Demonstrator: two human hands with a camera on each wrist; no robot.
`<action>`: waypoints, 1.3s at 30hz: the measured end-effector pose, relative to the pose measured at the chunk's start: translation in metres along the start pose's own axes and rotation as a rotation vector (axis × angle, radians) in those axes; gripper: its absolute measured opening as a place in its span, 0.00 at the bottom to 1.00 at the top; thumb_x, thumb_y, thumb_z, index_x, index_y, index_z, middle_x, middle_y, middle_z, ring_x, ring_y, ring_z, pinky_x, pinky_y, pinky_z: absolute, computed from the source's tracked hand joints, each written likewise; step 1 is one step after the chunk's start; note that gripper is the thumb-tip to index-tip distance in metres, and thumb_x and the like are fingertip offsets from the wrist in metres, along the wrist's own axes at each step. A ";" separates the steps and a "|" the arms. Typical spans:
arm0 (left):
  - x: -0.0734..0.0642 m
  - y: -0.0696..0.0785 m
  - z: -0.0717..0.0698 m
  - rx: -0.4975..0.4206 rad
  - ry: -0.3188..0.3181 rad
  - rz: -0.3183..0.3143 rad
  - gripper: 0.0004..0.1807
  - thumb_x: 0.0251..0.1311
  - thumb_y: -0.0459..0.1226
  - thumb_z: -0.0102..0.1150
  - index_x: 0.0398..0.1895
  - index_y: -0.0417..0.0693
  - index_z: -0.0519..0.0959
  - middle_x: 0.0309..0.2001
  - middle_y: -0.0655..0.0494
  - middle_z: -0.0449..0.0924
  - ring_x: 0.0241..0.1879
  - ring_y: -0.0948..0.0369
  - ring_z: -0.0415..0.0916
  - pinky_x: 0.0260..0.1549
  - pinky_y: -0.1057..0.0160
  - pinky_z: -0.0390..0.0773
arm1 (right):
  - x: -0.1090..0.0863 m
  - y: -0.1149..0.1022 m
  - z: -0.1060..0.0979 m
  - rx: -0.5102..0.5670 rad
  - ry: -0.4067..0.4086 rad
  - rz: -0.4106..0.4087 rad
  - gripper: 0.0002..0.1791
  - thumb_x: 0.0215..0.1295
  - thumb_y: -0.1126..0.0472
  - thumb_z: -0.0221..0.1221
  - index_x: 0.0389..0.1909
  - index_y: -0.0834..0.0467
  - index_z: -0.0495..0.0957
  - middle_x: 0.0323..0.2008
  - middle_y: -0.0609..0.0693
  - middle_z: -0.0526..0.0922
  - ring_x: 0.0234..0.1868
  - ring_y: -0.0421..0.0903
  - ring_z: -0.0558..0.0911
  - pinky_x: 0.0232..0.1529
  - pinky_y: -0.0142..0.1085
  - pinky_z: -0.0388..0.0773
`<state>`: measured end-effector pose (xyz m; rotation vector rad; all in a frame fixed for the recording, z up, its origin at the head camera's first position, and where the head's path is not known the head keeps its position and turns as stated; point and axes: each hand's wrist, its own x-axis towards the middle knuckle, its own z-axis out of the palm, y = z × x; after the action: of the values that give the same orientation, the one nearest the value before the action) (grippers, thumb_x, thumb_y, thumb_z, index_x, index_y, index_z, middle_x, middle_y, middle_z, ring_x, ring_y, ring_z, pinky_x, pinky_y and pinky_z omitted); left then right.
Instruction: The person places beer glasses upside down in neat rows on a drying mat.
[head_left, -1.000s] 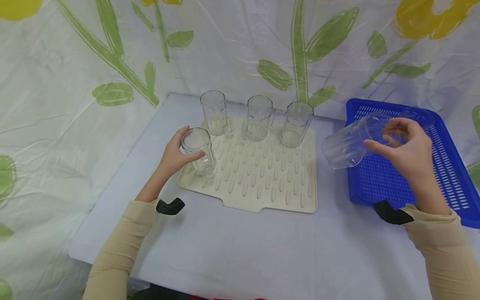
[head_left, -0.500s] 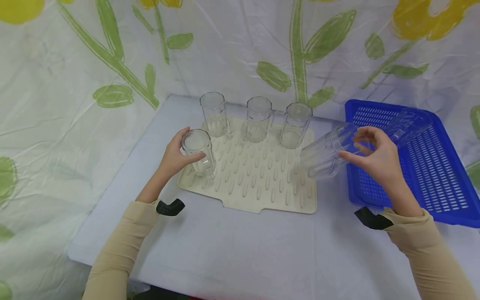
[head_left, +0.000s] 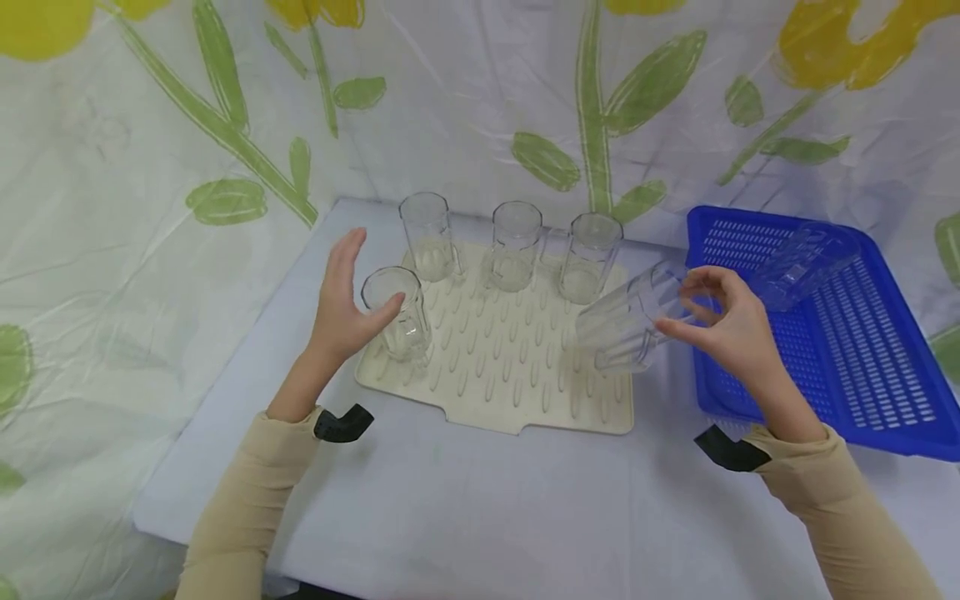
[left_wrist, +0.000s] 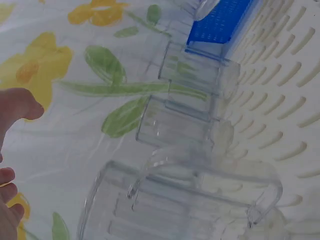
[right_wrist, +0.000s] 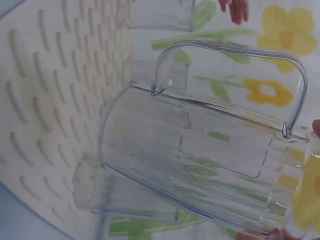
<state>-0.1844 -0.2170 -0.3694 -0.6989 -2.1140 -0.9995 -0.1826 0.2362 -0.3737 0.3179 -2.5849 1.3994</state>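
Near the left front of the cream ridged drying mat (head_left: 517, 358) stands a clear handled mug (head_left: 408, 329). My left hand (head_left: 337, 312) is beside it, fingers and thumb spread; in the left wrist view its fingertips (left_wrist: 27, 107) are apart from the mug's wall. Over the mat's right side, my right hand (head_left: 723, 321) grips another clear mug (head_left: 626, 325) by one end, tilted, with its far end lower to the left. The right wrist view shows this mug's wall (right_wrist: 215, 150) and handle up close.
Along the mat's back edge stand three clear mugs: left (head_left: 431, 242), middle (head_left: 515, 250) and right (head_left: 588, 262). A blue perforated basket (head_left: 892, 392) sits at the right, with a clear mug (head_left: 798, 262) lying in it. A flowered sheet (head_left: 465, 108) hangs behind the table.
My right hand has carried its mug left from above the basket to the mat's right side. My left hand has let go of the front left mug and spread its fingers.
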 end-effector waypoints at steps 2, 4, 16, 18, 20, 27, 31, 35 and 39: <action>0.001 0.008 0.007 0.008 -0.028 0.092 0.40 0.47 0.42 0.56 0.59 0.25 0.56 0.59 0.34 0.57 0.62 0.46 0.50 0.59 0.50 0.51 | -0.001 -0.004 0.001 0.000 -0.008 -0.004 0.35 0.44 0.57 0.69 0.55 0.55 0.65 0.46 0.50 0.70 0.47 0.43 0.72 0.43 0.24 0.71; 0.001 0.016 0.014 0.013 -0.076 0.158 0.40 0.48 0.41 0.56 0.59 0.24 0.55 0.60 0.33 0.55 0.62 0.44 0.49 0.59 0.50 0.51 | -0.001 -0.008 0.003 0.004 -0.012 -0.012 0.35 0.45 0.57 0.69 0.54 0.56 0.64 0.45 0.51 0.70 0.47 0.43 0.71 0.43 0.24 0.71; -0.008 0.036 0.057 -0.100 -0.219 0.121 0.42 0.44 0.33 0.62 0.62 0.27 0.53 0.63 0.36 0.53 0.64 0.49 0.47 0.59 0.53 0.52 | -0.013 -0.046 0.017 0.190 -0.074 -0.022 0.30 0.47 0.73 0.64 0.51 0.64 0.62 0.43 0.53 0.68 0.47 0.43 0.70 0.46 0.26 0.70; -0.011 0.037 0.063 -0.108 -0.259 0.092 0.43 0.44 0.33 0.63 0.63 0.28 0.53 0.63 0.37 0.53 0.64 0.50 0.46 0.59 0.54 0.52 | -0.016 -0.061 0.020 0.231 -0.078 -0.024 0.28 0.47 0.75 0.63 0.50 0.65 0.62 0.43 0.52 0.68 0.46 0.42 0.70 0.46 0.25 0.69; -0.016 0.038 0.070 -0.109 -0.301 0.068 0.44 0.44 0.34 0.64 0.63 0.29 0.52 0.63 0.38 0.53 0.64 0.52 0.46 0.60 0.56 0.52 | -0.017 -0.065 0.024 0.277 -0.078 -0.032 0.27 0.46 0.77 0.62 0.48 0.63 0.63 0.42 0.52 0.69 0.46 0.42 0.70 0.46 0.25 0.69; -0.031 0.040 0.086 -0.136 -0.412 0.061 0.48 0.41 0.38 0.68 0.63 0.29 0.51 0.63 0.37 0.53 0.64 0.52 0.47 0.60 0.57 0.52 | -0.019 -0.068 0.035 0.464 -0.114 -0.044 0.27 0.45 0.81 0.59 0.48 0.67 0.63 0.43 0.54 0.69 0.46 0.44 0.71 0.47 0.26 0.68; -0.036 0.043 0.091 -0.166 -0.460 0.042 0.50 0.40 0.39 0.69 0.64 0.30 0.51 0.64 0.39 0.52 0.64 0.53 0.46 0.60 0.57 0.52 | -0.020 -0.068 0.041 0.575 -0.141 -0.059 0.26 0.44 0.83 0.57 0.47 0.66 0.64 0.43 0.53 0.70 0.46 0.45 0.71 0.48 0.27 0.68; -0.040 0.046 0.097 -0.190 -0.498 0.020 0.51 0.39 0.39 0.70 0.64 0.31 0.50 0.64 0.39 0.52 0.64 0.54 0.46 0.60 0.58 0.52 | -0.021 -0.067 0.048 0.667 -0.157 -0.075 0.27 0.43 0.84 0.55 0.46 0.66 0.64 0.42 0.54 0.71 0.45 0.44 0.71 0.48 0.28 0.69; -0.043 0.049 0.101 -0.199 -0.512 0.013 0.55 0.38 0.41 0.70 0.65 0.32 0.47 0.64 0.40 0.50 0.64 0.54 0.46 0.60 0.58 0.52 | -0.021 -0.065 0.055 0.729 -0.156 -0.076 0.27 0.41 0.83 0.55 0.46 0.66 0.65 0.41 0.54 0.71 0.45 0.45 0.71 0.49 0.28 0.68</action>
<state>-0.1593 -0.1153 -0.4281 -1.1668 -2.4531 -1.1224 -0.1477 0.1571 -0.3567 0.6317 -2.0288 2.3169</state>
